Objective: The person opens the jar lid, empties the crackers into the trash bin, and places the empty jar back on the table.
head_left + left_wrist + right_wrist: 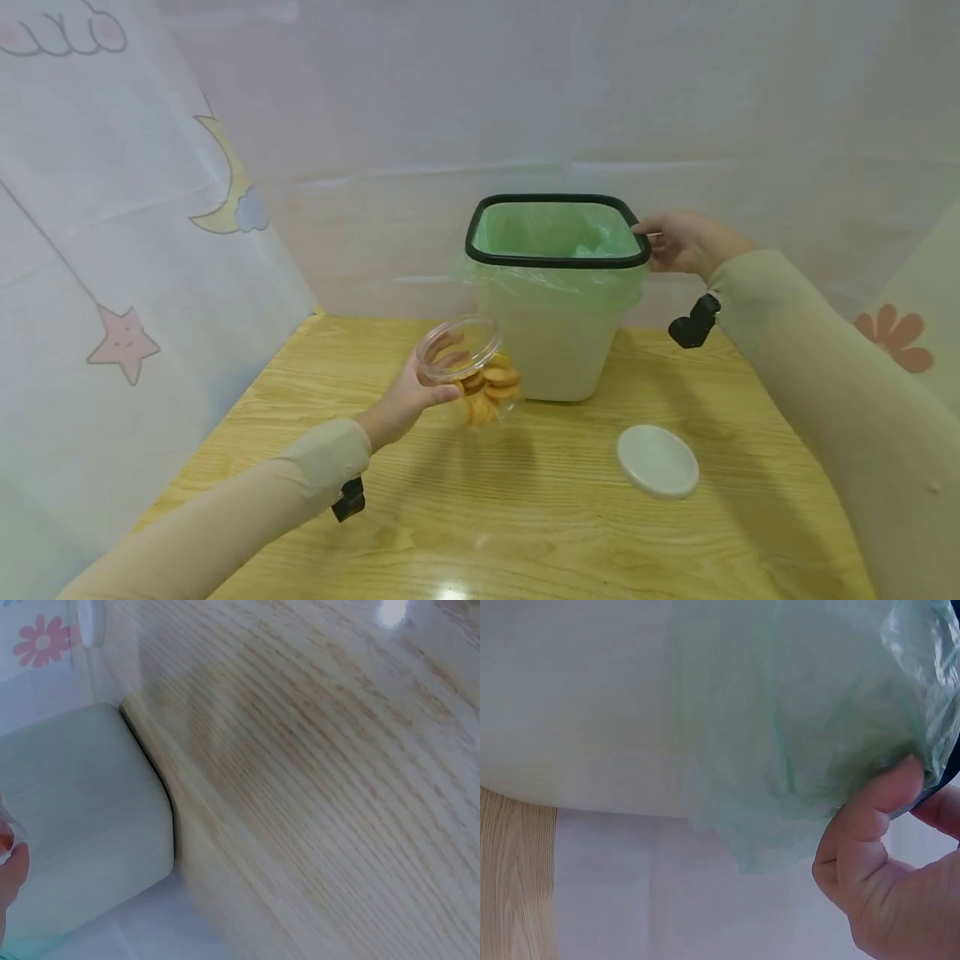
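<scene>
My left hand (408,396) grips a clear plastic jar (474,367) near its round, uncovered mouth. Orange-brown round cookies (501,377) show inside the tilted jar, which is just above the table in front of the bin. Only a fingertip of that hand (13,874) and a sliver of the jar enter the left wrist view. A pale trash bin (558,342) with a black rim stands at the table's back, lined with a thin green bag (551,229). At the bin's right side, my right hand (686,242) pinches the rim over the bag (742,750).
A white round lid (658,461) lies on the wooden table (450,533), right of the middle. Behind the bin hangs a pale cloth (375,125), and printed cloth (123,342) covers the left side.
</scene>
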Demonstrator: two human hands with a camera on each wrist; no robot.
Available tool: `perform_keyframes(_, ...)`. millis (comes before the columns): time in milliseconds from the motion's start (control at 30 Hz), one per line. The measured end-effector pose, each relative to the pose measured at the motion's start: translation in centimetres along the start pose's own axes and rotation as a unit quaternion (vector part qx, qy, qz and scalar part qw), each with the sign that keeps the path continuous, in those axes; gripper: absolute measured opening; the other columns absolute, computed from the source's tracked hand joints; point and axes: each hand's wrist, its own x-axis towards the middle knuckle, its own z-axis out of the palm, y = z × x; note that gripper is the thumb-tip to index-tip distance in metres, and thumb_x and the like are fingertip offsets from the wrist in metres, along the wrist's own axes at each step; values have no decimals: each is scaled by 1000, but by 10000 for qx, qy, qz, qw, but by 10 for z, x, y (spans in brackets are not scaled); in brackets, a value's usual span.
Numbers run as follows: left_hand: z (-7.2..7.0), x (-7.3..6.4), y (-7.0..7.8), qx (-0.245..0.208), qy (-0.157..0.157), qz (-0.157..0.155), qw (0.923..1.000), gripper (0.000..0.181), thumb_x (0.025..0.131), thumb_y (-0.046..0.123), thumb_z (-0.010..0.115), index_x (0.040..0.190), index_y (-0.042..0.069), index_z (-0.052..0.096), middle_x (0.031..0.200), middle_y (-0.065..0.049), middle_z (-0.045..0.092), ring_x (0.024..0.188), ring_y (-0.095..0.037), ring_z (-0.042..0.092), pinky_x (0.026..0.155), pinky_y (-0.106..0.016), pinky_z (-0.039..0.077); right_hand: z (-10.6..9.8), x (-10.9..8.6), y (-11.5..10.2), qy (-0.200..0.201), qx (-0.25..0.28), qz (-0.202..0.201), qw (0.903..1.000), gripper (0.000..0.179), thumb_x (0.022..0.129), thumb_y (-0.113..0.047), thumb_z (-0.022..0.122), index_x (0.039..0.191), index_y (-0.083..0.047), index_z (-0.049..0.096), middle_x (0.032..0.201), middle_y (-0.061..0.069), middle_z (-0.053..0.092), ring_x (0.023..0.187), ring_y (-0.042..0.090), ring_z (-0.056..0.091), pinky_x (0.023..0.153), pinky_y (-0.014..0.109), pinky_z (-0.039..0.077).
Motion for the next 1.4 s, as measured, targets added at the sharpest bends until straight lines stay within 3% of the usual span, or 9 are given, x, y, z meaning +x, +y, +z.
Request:
perform_keyframes(133, -4, 2, 4, 51, 96, 69, 9999, 121, 69, 50, 83, 150, -3, 9, 153, -24, 15, 140, -47, 20, 96, -25, 43, -1, 0, -1, 31, 65, 11, 10000, 73, 101, -14, 47, 156, -22, 0, 99, 2, 39, 67, 10, 48, 58, 22, 48)
perform_keyframes(233, -8, 2, 6, 93, 186, 39, 9998, 118, 70, 48, 83, 150, -2, 12, 154, -22, 17, 141, -44, 21, 96, -24, 43, 0, 0, 0, 61, 160, -44, 9998, 58, 101, -13, 47, 150, -22, 18, 100, 2, 37, 66, 10, 47, 57, 22, 47)
perform_keyframes(300, -10, 2, 8, 130, 228, 17, 9997, 117, 70, 48, 83, 150, -1, 12, 155, -20, 17, 141, -42, 22, 97, -25, 42, 1, 1, 0, 79, 212, -76, 9997, 39, 100, -12, 48, 135, -18, 32, 101, 2, 36, 66, 10, 47, 57, 22, 46)
perform_keyframes(367, -13, 3, 10, 178, 254, 25, 9995, 118, 70, 49, 83, 150, -1, 11, 155, -20, 17, 141, -42, 21, 99, -27, 41, 1, 1, 0, 92, 244, -93, 9996, 23, 100, -12, 48, 120, -15, 37, 102, 2, 35, 66, 10, 46, 56, 22, 45)
perform_keyframes(433, -14, 4, 12, 230, 270, 51, 9994, 120, 70, 51, 82, 150, -1, 10, 155, -21, 15, 141, -43, 21, 101, -30, 39, 1, 1, 0, 91, 218, -111, 9997, 17, 101, -12, 48, 114, -15, 38, 103, 2, 35, 67, 10, 46, 56, 22, 44)
perform_keyframes(933, -26, 12, 26, 160, 453, 329, 9983, 118, 69, 49, 83, 148, -1, 12, 154, -21, 17, 141, -45, 20, 95, -23, 43, 4, 1, 1, 124, 223, -97, 9996, 12, 101, -15, 49, 109, -12, 41, 95, 2, 42, 64, 11, 47, 51, 22, 42)
perform_keyframes(1400, -36, 12, 38, 253, 817, 292, 9959, 126, 66, 54, 83, 150, 1, 6, 155, -19, 15, 139, -40, 24, 96, -21, 39, 4, 3, 4, 138, 353, -111, 9992, 19, 100, -14, 50, 116, -13, 40, 97, 2, 45, 69, 11, 51, 55, 21, 44)
